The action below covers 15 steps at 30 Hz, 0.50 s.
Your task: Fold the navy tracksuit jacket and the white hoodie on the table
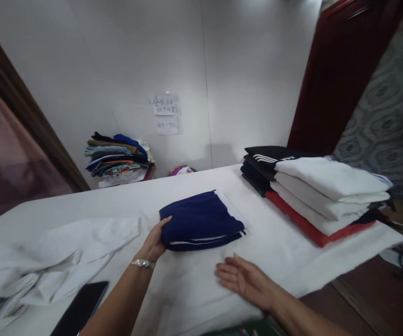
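A folded navy blue garment with white stripes at its right corner lies in front of me on the white-covered table. My left hand grips its left edge, thumb on top and the other fingers hidden beneath the cloth. To the right and nearer to me, my right hand hovers with its palm turned up and fingers stretched out, holding nothing. It is apart from the navy garment.
Folded clothes in white, grey, black and red form a stack at the right. A crumpled white garment spreads across the left, beside a dark phone. Another clothes pile stands beyond the far edge, near paper notes on the wall.
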Motion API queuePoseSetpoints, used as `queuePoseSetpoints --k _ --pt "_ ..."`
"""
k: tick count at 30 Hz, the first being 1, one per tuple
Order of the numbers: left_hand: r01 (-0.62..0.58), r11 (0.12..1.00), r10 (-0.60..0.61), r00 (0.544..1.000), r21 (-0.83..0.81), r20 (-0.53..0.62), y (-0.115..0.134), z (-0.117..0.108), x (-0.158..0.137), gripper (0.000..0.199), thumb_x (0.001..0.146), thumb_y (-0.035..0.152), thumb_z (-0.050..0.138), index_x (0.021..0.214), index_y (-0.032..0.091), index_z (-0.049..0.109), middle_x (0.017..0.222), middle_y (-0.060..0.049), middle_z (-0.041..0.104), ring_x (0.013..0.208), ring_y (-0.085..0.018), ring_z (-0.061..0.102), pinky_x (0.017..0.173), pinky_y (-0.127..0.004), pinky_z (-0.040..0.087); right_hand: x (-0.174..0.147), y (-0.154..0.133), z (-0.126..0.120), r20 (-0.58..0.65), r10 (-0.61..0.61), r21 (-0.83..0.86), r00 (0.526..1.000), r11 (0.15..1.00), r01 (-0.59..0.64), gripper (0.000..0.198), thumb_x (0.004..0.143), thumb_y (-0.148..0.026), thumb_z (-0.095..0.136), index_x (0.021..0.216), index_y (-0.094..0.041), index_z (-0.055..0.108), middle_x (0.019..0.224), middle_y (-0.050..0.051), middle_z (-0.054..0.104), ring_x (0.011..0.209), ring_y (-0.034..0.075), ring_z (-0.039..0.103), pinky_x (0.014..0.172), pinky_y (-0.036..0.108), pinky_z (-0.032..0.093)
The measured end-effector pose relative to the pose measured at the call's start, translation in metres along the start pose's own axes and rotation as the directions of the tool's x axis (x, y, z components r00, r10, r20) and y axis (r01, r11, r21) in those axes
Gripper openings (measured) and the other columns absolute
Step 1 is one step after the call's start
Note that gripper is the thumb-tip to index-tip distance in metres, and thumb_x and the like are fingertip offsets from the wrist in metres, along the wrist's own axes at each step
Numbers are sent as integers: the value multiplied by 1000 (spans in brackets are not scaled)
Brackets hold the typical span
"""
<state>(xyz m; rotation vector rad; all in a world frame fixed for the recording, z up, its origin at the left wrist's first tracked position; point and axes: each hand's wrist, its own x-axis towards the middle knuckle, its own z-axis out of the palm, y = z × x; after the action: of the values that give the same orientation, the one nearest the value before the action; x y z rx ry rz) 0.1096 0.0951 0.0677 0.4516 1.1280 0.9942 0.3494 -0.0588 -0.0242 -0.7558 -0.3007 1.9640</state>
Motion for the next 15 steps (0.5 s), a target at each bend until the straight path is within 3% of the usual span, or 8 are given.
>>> queuePoseSetpoints --k 3,7,11,15 --pt "-12 1000 12 1000 25 1 7 5 -1 15 85 14 56 96 9 63 64 -6 71 54 -20 68 57 -31 59 36 9 18 96 -48 24 994 999 46 41 69 -62 70 82 -22 68 105 9 72 109 25 64 102 38 43" --pt "-30 997 29 999 71 22 13 8 -8 15 85 12 56 97 10 63 65 -6 71 56 -21 69 58 -32 60 78 -7 28 94 -208 130 974 972 195 58 71 -80 50 94 -30 70 104 1 73 110 22 63 99 39 46" --pt "-43 991 44 999 126 -1 8 -5 -17 17 84 10 56 100 11 64 69 -7 73 60 -23 71 60 -33 60 87 -31 26 -54 -353 256 934 899 355 50 80 -73 46 100 -33 68 111 -4 71 112 22 62 89 42 53" --pt "13 982 -1 998 188 -68 -11 -29 -17 23 80 10 62 103 12 63 72 -6 74 64 -25 72 56 -30 60 83 -39 21 -110 -297 284 949 905 316 55 79 -65 56 109 -20 65 105 6 72 102 25 66 84 43 55"
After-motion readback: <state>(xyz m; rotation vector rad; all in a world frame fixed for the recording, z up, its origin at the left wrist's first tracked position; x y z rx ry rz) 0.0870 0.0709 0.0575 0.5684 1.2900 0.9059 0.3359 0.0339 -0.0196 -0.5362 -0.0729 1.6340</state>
